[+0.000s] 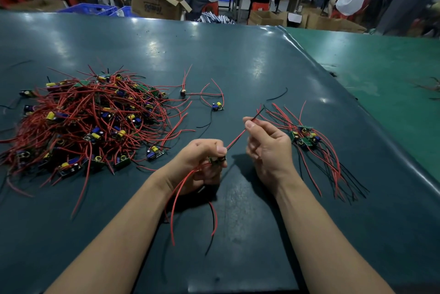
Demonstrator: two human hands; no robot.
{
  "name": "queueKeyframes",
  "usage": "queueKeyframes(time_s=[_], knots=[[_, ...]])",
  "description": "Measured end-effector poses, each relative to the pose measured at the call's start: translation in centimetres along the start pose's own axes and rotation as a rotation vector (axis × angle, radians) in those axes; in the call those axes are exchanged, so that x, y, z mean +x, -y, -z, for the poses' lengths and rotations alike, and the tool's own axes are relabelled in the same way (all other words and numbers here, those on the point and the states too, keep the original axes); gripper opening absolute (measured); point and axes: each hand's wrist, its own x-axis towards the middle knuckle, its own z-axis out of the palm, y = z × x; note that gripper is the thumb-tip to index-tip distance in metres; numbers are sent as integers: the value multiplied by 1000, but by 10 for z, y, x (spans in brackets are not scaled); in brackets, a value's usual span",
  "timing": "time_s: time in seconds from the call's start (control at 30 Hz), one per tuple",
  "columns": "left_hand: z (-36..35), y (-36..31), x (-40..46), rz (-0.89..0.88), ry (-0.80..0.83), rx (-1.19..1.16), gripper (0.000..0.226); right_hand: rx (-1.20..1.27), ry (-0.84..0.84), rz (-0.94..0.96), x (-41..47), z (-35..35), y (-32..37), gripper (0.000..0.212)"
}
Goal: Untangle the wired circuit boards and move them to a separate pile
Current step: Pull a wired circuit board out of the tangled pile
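Note:
A big tangled pile of small circuit boards with red and black wires (pixel 90 117) lies on the left of the dark mat. A smaller, sorted pile of boards (pixel 307 138) lies at the right, its wires fanned out. My left hand (pixel 202 163) grips one small green circuit board (pixel 216 160) just above the mat, with red and black leads hanging below it. My right hand (pixel 269 143) pinches that board's red wire (pixel 235 138) between thumb and forefinger, and the wire runs taut between both hands.
Two loose boards (pixel 217 106) with wires lie beyond my hands, between the piles. The dark mat (pixel 238 60) ends at a raised edge on the right, beside a green surface (pixel 381 74). Behind the table are cardboard boxes (pixel 154 1) and several seated people.

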Motion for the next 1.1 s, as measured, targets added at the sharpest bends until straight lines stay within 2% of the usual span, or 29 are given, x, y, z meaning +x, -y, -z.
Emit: queueKeyframes(time_s=[0.1, 0.3, 0.47, 0.53, 0.63, 0.73, 0.83, 0.93, 0.97, 1.03, 1.1], knots=[[0, -1, -1, -13, 24, 8, 15, -107, -29, 39, 0, -1, -3, 8], [0, -1, -1, -9, 47, -31, 12, 41, 77, -45, 2, 6, 3, 14], [2, 0, 0, -28, 63, 14, 15, -329, -71, 137, 1, 4, -7, 27], [3, 1, 1, -33, 77, 4, 16, -245, -84, 112, 2, 2, -6, 27], [4, 3, 2, -26, 63, 5, 17, 36, -82, 38, 5, 4, 0, 25], [6, 4, 3, -16, 49, 29, 19, 52, -120, 44, 7, 6, -1, 30], [5, 3, 2, -3, 66, 45, 19, -99, -133, 130, 7, 7, -4, 36], [5, 2, 0, 8, 68, 42, 20, -626, -161, 420, 7, 10, -10, 37], [4, 2, 0, 9, 66, 41, 20, -717, -167, 483, 6, 10, -12, 34], [3, 1, -1, 9, 58, 40, 20, -716, -173, 509, 6, 10, -12, 28], [2, 0, -2, 7, 48, 39, 19, -600, -164, 443, 8, 10, -8, 24]])
